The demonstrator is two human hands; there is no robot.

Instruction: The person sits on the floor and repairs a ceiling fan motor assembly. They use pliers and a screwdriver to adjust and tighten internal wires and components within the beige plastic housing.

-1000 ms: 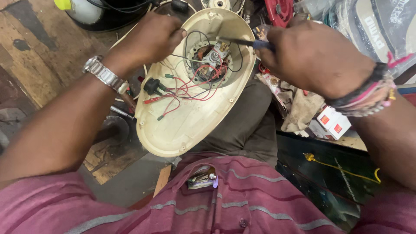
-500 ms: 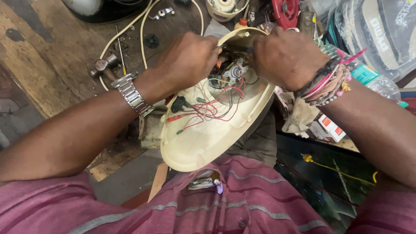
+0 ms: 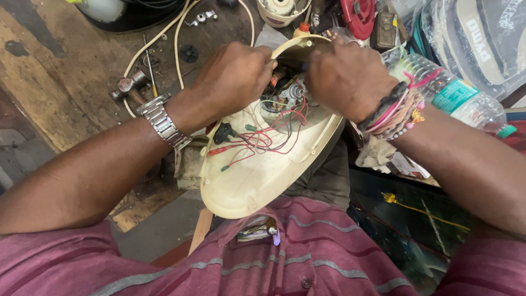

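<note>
A cream plastic appliance housing lies open on my lap, with red, black and white wires and a small motor assembly inside. My left hand, with a metal watch on its wrist, grips the housing's upper left rim beside the motor. My right hand, with several coloured bracelets on its wrist, is closed over the motor from the right. It holds a dark-handled screwdriver, of which only a bit shows. The tool's tip is hidden between my hands.
A hammer and a looped white cable lie on the worn wooden floor at left. A plastic water bottle lies to the right, and a red part and clutter lie beyond the housing.
My two hands have closed in together over the motor. The screwdriver, plainly visible a second ago, is now mostly hidden by my right hand.
</note>
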